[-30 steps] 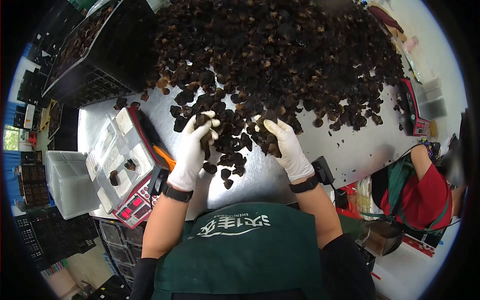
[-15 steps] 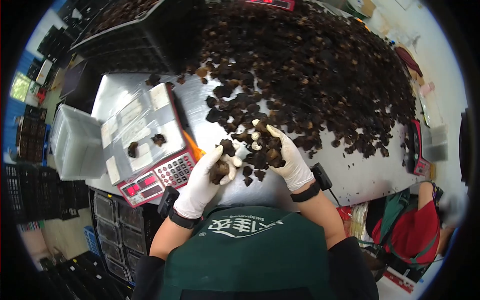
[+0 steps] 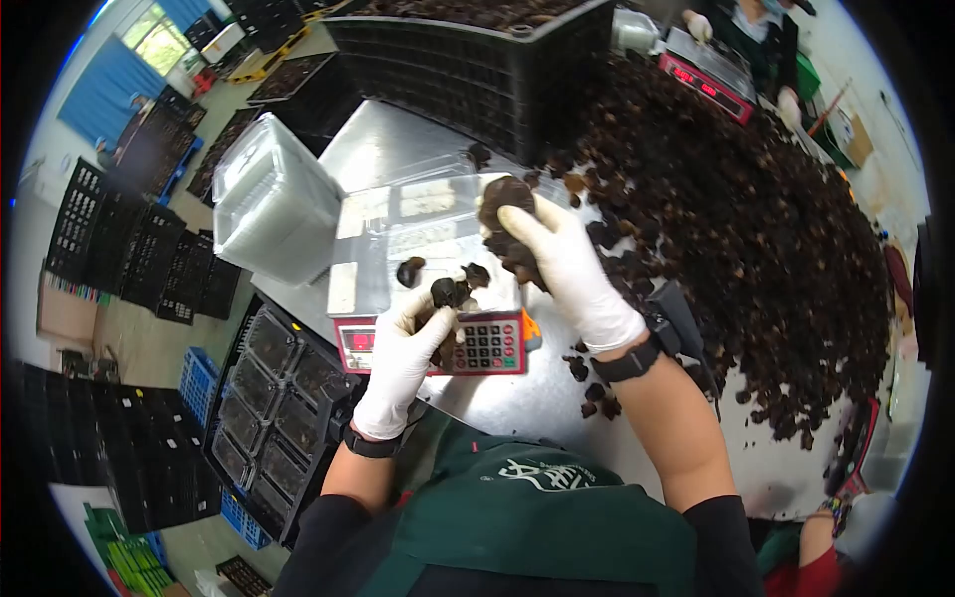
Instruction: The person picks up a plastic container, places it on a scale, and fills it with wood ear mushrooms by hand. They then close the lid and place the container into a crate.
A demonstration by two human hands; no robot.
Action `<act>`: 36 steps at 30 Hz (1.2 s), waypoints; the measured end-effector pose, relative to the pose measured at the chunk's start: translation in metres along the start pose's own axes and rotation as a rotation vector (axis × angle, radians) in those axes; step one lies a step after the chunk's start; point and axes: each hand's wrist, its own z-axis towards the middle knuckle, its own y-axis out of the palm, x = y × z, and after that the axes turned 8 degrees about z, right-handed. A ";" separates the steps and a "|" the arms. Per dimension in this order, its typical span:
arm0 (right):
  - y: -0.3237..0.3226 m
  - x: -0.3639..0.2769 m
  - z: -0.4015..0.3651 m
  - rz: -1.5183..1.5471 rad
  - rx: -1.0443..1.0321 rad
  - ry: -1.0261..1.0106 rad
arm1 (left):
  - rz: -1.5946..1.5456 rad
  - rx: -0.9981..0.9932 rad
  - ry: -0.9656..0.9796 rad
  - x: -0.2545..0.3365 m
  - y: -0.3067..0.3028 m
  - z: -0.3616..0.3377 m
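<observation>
My left hand (image 3: 398, 363), in a white glove, pinches dark mushroom pieces (image 3: 448, 292) at the front edge of the scale (image 3: 484, 345). My right hand (image 3: 567, 264), also gloved, is closed around several brown-black mushroom pieces (image 3: 507, 202) over the scale's right side. A clear plastic container (image 3: 413, 214) lies on the scale's platform, and a few dark pieces (image 3: 410, 272) rest there. To the right spreads a large pile of dark mushroom pieces (image 3: 756, 249) on the metal table (image 3: 477, 403).
Stacked clear containers (image 3: 274, 204) stand left of the scale. Behind it is a large black crate (image 3: 438, 75). Another red scale (image 3: 706, 85) is at the back, by a co-worker's gloved hand (image 3: 699, 27). A black crate of filled boxes (image 3: 269, 398) stands lower left.
The view has turned left. Both hands have moved from beside the pile to the scale, the right one now over its platform. Both still hold mushroom pieces.
</observation>
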 end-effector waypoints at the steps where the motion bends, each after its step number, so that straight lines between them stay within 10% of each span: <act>1: 0.012 0.006 0.012 -0.055 -0.024 -0.032 | 0.038 0.047 0.005 0.000 -0.010 0.003; 6: 0.032 0.072 0.059 -0.730 -0.129 -0.629 | 0.026 0.195 0.162 -0.010 -0.035 0.024; 10: 0.024 0.075 0.048 -1.030 -0.216 -0.679 | 0.149 0.284 0.151 -0.007 -0.040 0.032; 14: 0.029 0.047 0.027 -0.585 -0.303 -0.306 | 0.912 0.460 0.808 -0.013 -0.043 0.050; 25: 0.010 0.054 0.013 -0.490 -0.115 -0.181 | 0.638 0.272 0.583 -0.022 -0.021 0.050; 30: 0.010 0.067 0.013 -0.511 -0.169 -0.267 | 1.201 0.232 0.926 -0.013 -0.026 0.054; 31: 0.008 0.070 0.006 -0.593 -0.105 -0.534 | 1.281 0.231 0.948 -0.015 -0.030 0.054; 36: -0.053 0.061 -0.057 -0.843 0.072 -0.644 | 1.309 0.068 0.717 -0.020 -0.031 0.070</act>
